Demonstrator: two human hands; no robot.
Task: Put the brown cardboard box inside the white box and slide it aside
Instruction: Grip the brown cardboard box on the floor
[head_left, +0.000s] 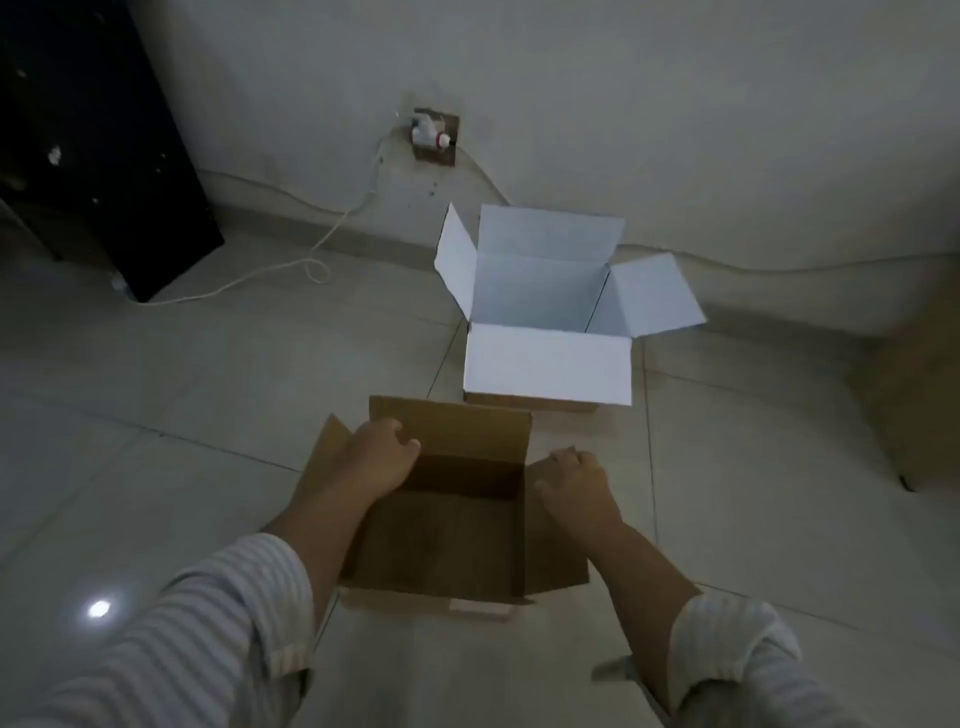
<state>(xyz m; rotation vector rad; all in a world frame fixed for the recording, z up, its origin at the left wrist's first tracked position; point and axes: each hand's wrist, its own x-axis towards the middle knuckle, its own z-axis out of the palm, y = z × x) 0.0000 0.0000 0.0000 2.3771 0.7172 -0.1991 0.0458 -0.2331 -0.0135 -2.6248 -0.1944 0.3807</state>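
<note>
Dim floor (218, 395) blurs details; we grasp the brown cardboard box (447, 540) flaps, left hand (376, 460) and right hand (576, 486) fingers curled; white box (548, 364) open.

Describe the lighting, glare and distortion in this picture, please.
Head view: dim, greyish light; one bright glare spot on the floor tiles; the white box is the brightest thing; wide-angle lens bends the wall base; the left hand looks slightly soft.
</note>
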